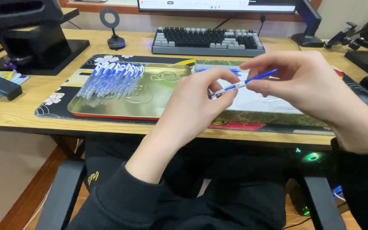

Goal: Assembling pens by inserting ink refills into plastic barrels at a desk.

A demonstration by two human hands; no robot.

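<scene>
A blue and white pen (243, 82) lies level between your two hands, held above the near edge of the desk. Your left hand (196, 108) pinches the pen's pale end between thumb and fingertips, the fingers curled in around it. Your right hand (309, 85) grips the blue end from above, thumb and forefinger closed on the barrel, the remaining fingers loosely bent.

Just beyond your left hand, and a little to its left, sits a shallow gold tin tray (158, 91). A row of matching blue and white pens (111, 79) lies side by side at the tray's far left corner. Under and beyond your right hand is a second tray with a white lining (256, 102). Both trays rest on a dark floral desk mat (54, 102). Well beyond both hands stands a grey and black keyboard (207, 41).
</scene>
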